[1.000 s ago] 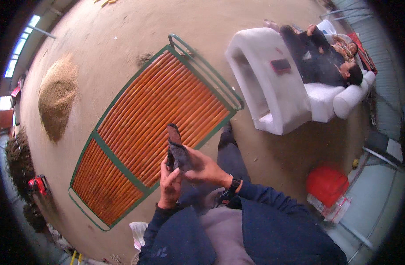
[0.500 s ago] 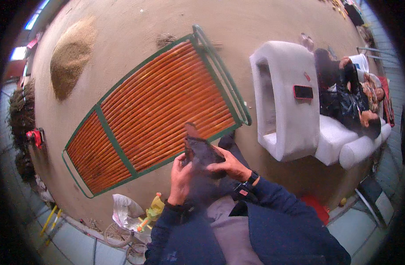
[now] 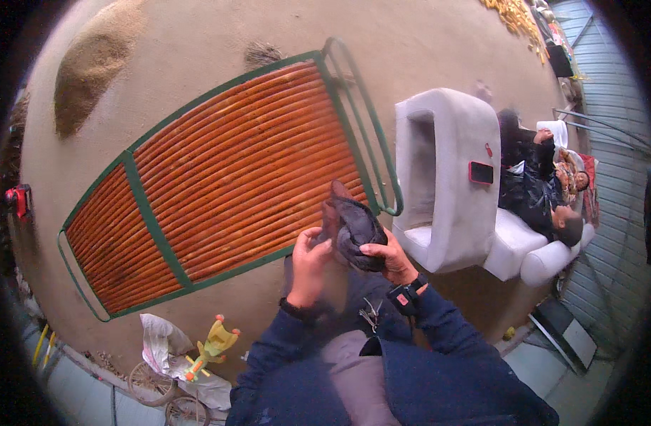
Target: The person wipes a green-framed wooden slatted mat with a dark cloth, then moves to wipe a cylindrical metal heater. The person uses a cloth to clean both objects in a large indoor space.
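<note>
Your right grip [image 3: 396, 259] pinched the dark, soft, crumpled cloth piece [image 3: 361, 233] by its right edge, probably steadying it; whether your left grip [image 3: 310, 266], just left, pinched too, I couldn't tell.

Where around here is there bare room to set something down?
The slatted platform looks bare on both sides of its green crossbar, though the dark item in the right hand hides part of one edge. Ground lies open between platform and tan heap. The white table has room beside its phone. Crowded: lower left, around yellow toy and pale sack.
</note>
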Demonstrator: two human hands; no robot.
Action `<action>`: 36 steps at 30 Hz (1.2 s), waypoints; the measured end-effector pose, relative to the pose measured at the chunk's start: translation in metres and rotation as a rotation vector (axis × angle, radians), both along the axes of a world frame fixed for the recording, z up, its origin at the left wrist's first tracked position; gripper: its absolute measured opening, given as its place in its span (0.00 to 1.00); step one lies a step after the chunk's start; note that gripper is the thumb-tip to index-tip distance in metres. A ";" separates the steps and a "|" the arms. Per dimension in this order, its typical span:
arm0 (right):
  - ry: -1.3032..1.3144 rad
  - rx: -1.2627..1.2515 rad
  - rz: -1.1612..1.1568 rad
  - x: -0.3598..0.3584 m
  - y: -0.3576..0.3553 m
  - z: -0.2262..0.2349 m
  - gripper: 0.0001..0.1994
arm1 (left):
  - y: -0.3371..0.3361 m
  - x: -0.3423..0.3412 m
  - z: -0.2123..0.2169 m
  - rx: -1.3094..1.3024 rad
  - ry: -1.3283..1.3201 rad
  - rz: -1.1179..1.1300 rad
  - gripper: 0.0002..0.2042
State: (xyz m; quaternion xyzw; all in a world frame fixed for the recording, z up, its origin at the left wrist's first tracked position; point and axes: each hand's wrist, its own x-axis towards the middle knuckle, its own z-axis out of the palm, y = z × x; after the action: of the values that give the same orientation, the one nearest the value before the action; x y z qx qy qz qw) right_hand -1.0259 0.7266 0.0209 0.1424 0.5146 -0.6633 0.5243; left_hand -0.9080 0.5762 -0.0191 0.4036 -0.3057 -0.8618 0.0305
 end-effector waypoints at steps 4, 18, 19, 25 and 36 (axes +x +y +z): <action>-0.005 0.006 -0.047 0.000 -0.009 -0.012 0.30 | -0.005 0.000 -0.012 0.043 -0.038 -0.001 0.15; 0.042 0.162 -0.104 -0.068 0.000 -0.089 0.24 | 0.004 -0.048 -0.099 -0.033 -0.044 0.207 0.10; 0.051 0.165 -0.095 -0.075 0.003 -0.095 0.24 | 0.006 -0.052 -0.108 -0.032 -0.037 0.247 0.09; 0.105 0.150 -0.125 -0.117 0.013 -0.117 0.22 | 0.009 -0.081 -0.123 -0.071 -0.111 0.299 0.08; 0.269 0.343 -0.154 -0.210 0.062 -0.167 0.14 | 0.035 -0.149 -0.182 0.050 -0.029 0.047 0.11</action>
State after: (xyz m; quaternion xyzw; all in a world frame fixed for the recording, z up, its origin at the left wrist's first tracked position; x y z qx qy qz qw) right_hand -1.2363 0.7882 -0.1459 0.1783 0.6728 -0.6171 0.3669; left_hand -1.0572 0.6116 -0.2013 0.4236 -0.2749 -0.8624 0.0363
